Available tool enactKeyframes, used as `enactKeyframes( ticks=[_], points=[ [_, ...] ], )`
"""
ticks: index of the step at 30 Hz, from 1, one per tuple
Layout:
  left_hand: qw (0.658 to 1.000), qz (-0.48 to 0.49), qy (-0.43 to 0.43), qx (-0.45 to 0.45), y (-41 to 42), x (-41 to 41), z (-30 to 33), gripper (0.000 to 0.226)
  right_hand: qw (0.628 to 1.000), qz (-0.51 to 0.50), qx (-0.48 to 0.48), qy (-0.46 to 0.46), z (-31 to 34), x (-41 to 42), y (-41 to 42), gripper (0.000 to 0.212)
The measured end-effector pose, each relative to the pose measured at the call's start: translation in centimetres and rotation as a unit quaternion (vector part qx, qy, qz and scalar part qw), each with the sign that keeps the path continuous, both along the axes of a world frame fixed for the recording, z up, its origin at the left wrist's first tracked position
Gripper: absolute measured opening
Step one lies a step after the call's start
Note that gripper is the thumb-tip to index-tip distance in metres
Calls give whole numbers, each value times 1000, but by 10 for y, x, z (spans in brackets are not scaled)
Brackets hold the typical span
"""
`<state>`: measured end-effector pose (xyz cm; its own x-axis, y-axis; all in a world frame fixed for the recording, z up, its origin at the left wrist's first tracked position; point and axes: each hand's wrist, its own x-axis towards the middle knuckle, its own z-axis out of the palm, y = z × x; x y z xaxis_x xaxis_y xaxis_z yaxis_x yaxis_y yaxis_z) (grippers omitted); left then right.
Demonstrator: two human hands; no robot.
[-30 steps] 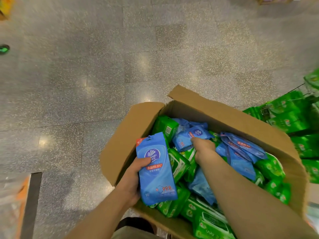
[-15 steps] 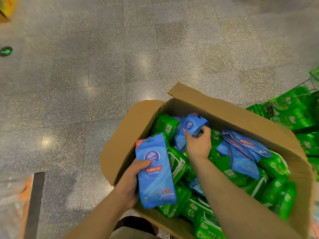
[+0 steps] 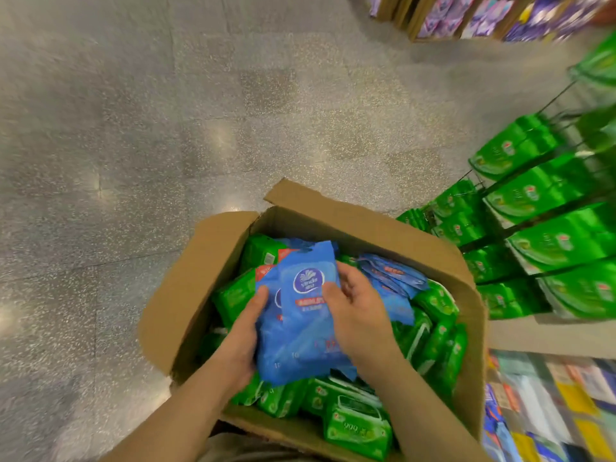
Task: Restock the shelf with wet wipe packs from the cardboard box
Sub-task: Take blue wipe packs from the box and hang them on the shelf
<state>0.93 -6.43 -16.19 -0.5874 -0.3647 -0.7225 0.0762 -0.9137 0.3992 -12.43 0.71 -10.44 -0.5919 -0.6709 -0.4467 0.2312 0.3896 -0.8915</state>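
Over the open box, both hands are on the same small stack. Left hand (image 3: 246,331) grips the left edge of a flat blue plastic wet wipe pack (image 3: 270,331), thumb on its face, fingers curled behind. Right hand (image 3: 355,315) pinches a second blue wet wipe pack with a round white logo (image 3: 308,305), thumb on the front beside the logo, the other fingers curled at the right edge. The second pack lies on top of the first, overlapping and shifted up and to the right; both face the camera, top edges pointing away from the person. Both forearms are bare.

The stack sits just above the contents of the brown cardboard box with open flaps (image 3: 186,295). Inside: a loose pile of green plastic wet wipe packs (image 3: 430,331) along the left, near and right sides, plus a few more loose blue packs (image 3: 393,275) fanned out to the right of the right hand. Box stands on a grey speckled tiled floor (image 3: 166,128).

To the right of the box, rows of green packs hanging on the wire display shelf (image 3: 546,195), stacked in tiers, partly blurred. Below them, lower right, blurred multicoloured goods (image 3: 550,401); can't tell what they are. Far top right, low cartons of purple packets (image 3: 483,15) on the floor, well apart from the box.
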Motion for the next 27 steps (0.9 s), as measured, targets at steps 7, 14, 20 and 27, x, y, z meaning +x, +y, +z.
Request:
enactKeyframes(
  ticks=[7, 14, 20, 27],
  points=[
    [997, -5, -23, -68, 8, -15, -7, 125, 968, 116, 104, 196, -18, -5, 17, 28],
    [999, -30, 4, -44, 10, -8, -10, 69, 871, -206, 411, 174, -82, -97, 52, 65],
    [997, -50, -20, -55, 1, 13, -12, 107, 910, -272, 244, -199, -127, -117, 62, 28],
    [996, -72, 23, -51, 4, 12, 9, 47, 912, -264, 159, -270, -100, -79, 108, 21]
  ],
)
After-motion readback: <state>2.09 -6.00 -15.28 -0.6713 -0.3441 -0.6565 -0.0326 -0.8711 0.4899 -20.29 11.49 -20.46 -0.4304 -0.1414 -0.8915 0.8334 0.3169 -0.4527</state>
